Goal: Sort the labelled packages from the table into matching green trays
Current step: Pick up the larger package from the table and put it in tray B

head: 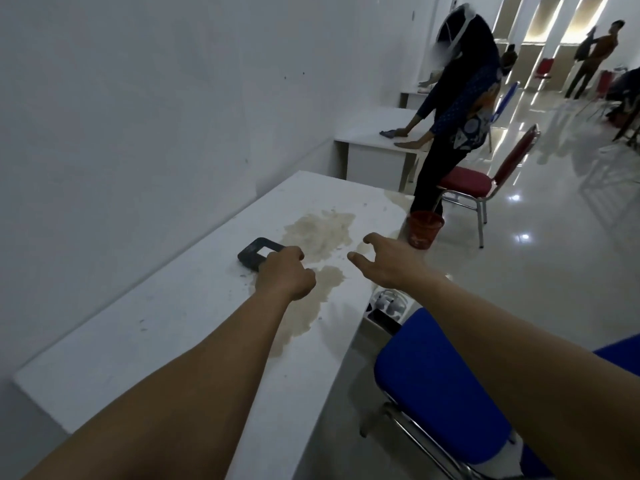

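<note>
A dark flat package (254, 255) with a white label lies on the white table (166, 327), near the wall side. My left hand (285, 271) rests against its near right edge with the fingers curled; whether it grips the package I cannot tell. To the right, above the table's right edge, my right hand (388, 259) hovers with fingers spread and nothing in it. No green trays are in view.
A brownish stain (320, 233) spreads over the table's middle. A blue chair (443, 393) stands close at the right, a red bucket (424, 228) and a red chair (485, 181) beyond. A person (457, 109) leans over the neighbouring table (374, 136).
</note>
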